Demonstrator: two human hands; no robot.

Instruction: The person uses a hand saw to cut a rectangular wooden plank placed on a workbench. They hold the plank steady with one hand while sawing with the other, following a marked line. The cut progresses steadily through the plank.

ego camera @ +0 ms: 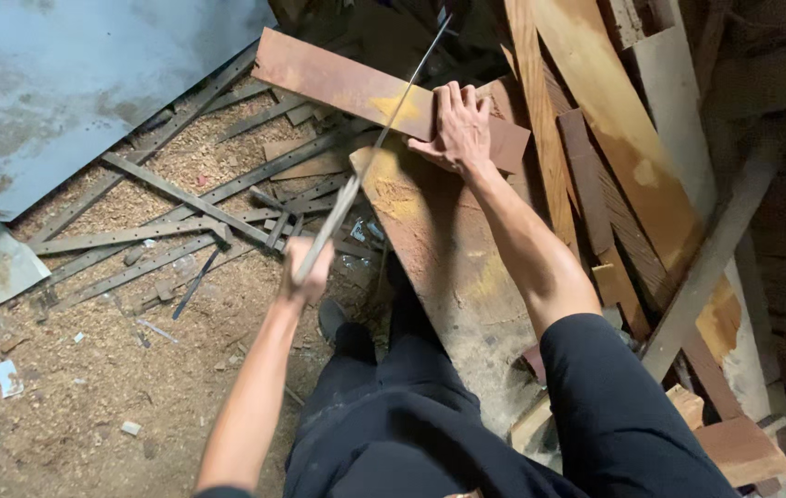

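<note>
My left hand is closed around the handle of a long thin hand saw, whose blade slants up and to the right across a reddish-brown wooden plank. My right hand lies flat with fingers spread on the right end of that plank, pressing it down. The plank rests crosswise on a wider, worn board dusted with yellow sawdust. My dark trousers fill the bottom middle of the view.
Several grey perforated metal strips lie scattered on the sawdust-covered floor at left. A grey metal sheet leans at top left. Stacked wooden planks and beams crowd the right side.
</note>
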